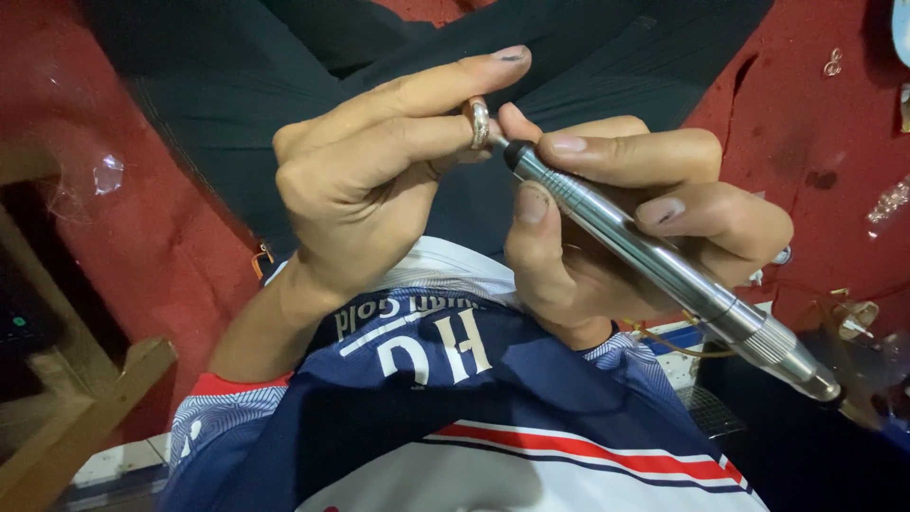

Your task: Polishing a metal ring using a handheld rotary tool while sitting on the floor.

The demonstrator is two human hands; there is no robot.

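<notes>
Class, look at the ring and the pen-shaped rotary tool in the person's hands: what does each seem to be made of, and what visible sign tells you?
Ring: apparently metal, pale gold to silvery, with bright glints; the exact metal cannot be told. Rotary tool: seemingly steel or aluminium, silver-grey with a brushed sheen, fine ribbing near its dark tip and a grooved collar at the rear.

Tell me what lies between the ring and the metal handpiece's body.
Head view: only the tool's short tip bridges the ring and the handpiece.
</notes>
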